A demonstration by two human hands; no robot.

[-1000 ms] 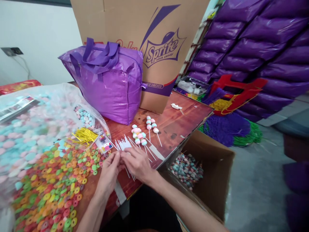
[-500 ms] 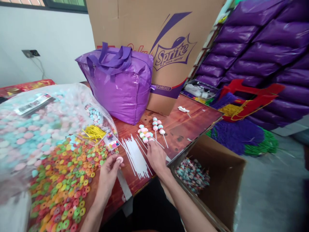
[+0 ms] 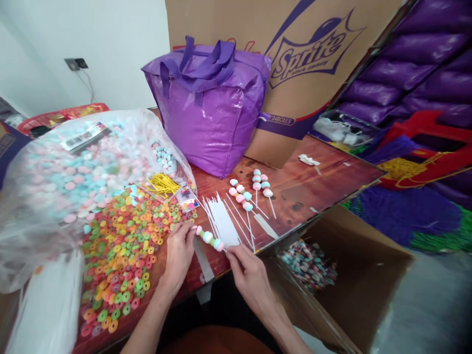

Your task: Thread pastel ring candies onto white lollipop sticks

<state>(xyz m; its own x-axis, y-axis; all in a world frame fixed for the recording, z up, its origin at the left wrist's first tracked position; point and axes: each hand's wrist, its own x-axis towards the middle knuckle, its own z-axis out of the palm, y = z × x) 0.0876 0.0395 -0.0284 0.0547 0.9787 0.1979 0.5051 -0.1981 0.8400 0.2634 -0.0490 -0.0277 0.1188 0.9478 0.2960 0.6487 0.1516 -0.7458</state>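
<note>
A candy skewer (image 3: 208, 237), with pink, white, light blue and green pieces on a thin white stick, slants between my two hands above the table. My right hand (image 3: 248, 268) pinches the bare stick at its lower end. At the other end, the fingers of my left hand (image 3: 180, 248) are closed on the tip, next to a pink candy. Just beyond lie white sticks (image 3: 225, 221) in a flat bundle. Several finished-looking candy skewers (image 3: 241, 195) rest behind them. Ring gummies (image 3: 125, 255) in many colours are heaped left of my left hand.
A clear bag of pastel candies (image 3: 79, 172) covers the table's left. Yellow twist ties (image 3: 163, 185) lie beside it. A purple bag (image 3: 206, 113) and a large carton (image 3: 295, 123) stand behind. Below the table's right edge is an open box (image 3: 361, 280) holding wrapped candies.
My right hand has come back toward me from the laid-down skewers, now holding a skewer by its stick. My left hand has brought its pink candy to the skewer's tip. The view has shifted left.
</note>
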